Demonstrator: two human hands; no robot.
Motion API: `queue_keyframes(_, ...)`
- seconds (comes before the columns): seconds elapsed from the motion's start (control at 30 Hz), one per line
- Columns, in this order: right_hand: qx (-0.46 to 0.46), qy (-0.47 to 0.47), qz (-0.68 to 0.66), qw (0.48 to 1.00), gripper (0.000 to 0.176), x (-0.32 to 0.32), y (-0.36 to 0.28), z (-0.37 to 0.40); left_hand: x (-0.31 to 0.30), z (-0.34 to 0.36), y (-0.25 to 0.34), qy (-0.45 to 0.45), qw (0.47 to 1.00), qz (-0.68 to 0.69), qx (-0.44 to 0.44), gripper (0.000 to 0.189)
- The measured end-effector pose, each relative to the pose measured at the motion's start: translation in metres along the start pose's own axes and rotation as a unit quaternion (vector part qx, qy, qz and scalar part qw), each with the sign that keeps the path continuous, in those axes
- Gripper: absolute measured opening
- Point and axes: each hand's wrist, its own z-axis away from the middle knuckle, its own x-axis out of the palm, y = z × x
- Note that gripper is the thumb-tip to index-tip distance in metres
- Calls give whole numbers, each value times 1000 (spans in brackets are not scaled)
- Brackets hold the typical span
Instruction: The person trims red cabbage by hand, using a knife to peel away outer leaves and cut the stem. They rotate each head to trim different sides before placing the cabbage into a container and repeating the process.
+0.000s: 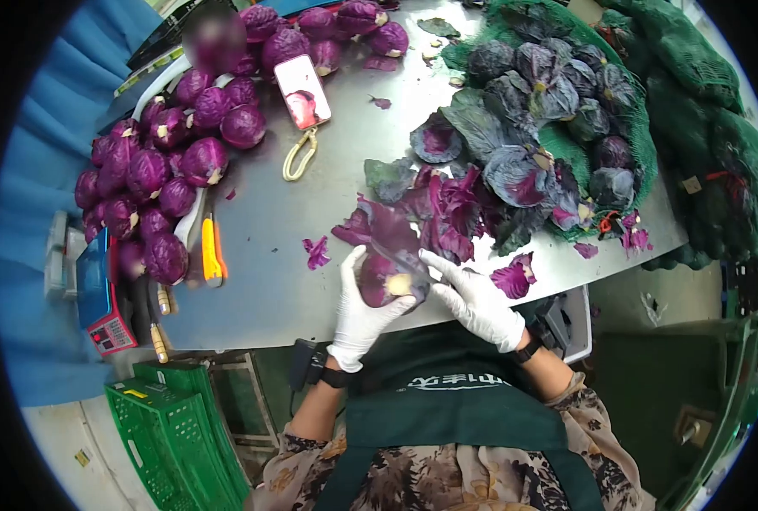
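Note:
My left hand (pixel 364 311), in a white glove, is wrapped round a red cabbage (pixel 381 283) just above the table's near edge. The cabbage's pale cut stem faces up toward me. My right hand (pixel 479 305), also gloved, is at the cabbage's right side, its fingers closed on a dark outer leaf (pixel 418 288); the exact grip is partly hidden. Just beyond the cabbage lies a heap of loose purple leaves (pixel 451 213). A torn leaf piece (pixel 316 252) lies left of my left hand, another leaf (pixel 513 277) beyond my right hand.
Peeled red cabbages (pixel 149 175) are piled at the left and back. Unpeeled ones (pixel 532 77) spill from a green net bag (pixel 649 153) at right. A phone (pixel 302 92), yellow-handled cutter (pixel 214 249), wooden-handled knives (pixel 158 342) and red scale (pixel 111 332) are on the metal table (pixel 260 289). Green crates (pixel 162 426) stand below.

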Motion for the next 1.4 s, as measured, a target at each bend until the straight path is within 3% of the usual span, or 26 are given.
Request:
queue_keyframes(0.07, -1, -6, 13, 1000, 59, 6, -3, 0, 8, 2, 16, 4, 1000, 17, -22, 102)
queue_keyframes(0.23, -38, 23, 71, 997, 66, 11, -4, 3, 1, 2, 16, -17, 988, -152, -13, 95)
queue_keyframes(0.43, -4, -4, 101, 995, 68, 9, -12, 4, 5, 4, 7, 5, 995, -99, -9, 98)
queue_keyframes(0.77, 20, 44, 121, 991, 53, 21, -22, -6, 11, 11, 15, 30, 987, -160, -9, 98)
queue_keyframes(0.83, 28, 53, 111, 992, 50, 22, -18, -8, 16, 13, 13, 53, 968, -240, 55, 99)
queue_keyframes(0.93, 55, 59, 81, 993, 44, 22, -8, -11, 19, 12, 16, 61, 966, -247, 49, 100)
queue_keyframes(1.0, 16, 117, -65, 991, 42, 24, 5, -12, 18, 11, 15, 62, 965, -248, 52, 100)
queue_keyframes(1.03, 34, 102, -56, 993, 40, 22, 8, -12, 18, 11, 16, 57, 971, -227, 40, 100)
queue_keyframes(1.07, -102, 243, -34, 964, 39, 32, 29, -26, 17, 11, 16, 52, 977, -206, 28, 100)
queue_keyframes(1.1, 55, 186, -166, 967, 39, 13, 27, -28, 13, 11, 12, 41, 974, -214, 66, 99)
queue_keyframes(1.13, 207, 122, -290, 926, 40, -7, 27, -27, 14, 12, 8, 42, 973, -215, 70, 99)
queue_keyframes(1.2, 148, 102, -280, 943, 41, -11, 33, -27, 14, 9, 4, 5, 988, -127, 90, 99)
queue_keyframes(1.23, 154, 76, -313, 934, 42, -17, 9, -22, 13, 6, 7, -12, 995, -77, 61, 96)
queue_keyframes(1.27, 115, 73, -236, 962, 42, -11, 5, -21, 12, 3, 11, -23, 1000, -6, 5, 93)
queue_keyframes(1.33, 53, 59, -257, 963, 43, -3, -16, -15, 6, -5, 7, -47, 999, 11, 2, 90)
queue_keyframes(1.4, 69, 51, -236, 968, 42, -10, -25, -16, 8, -5, 6, -43, 999, -15, 8, 90)
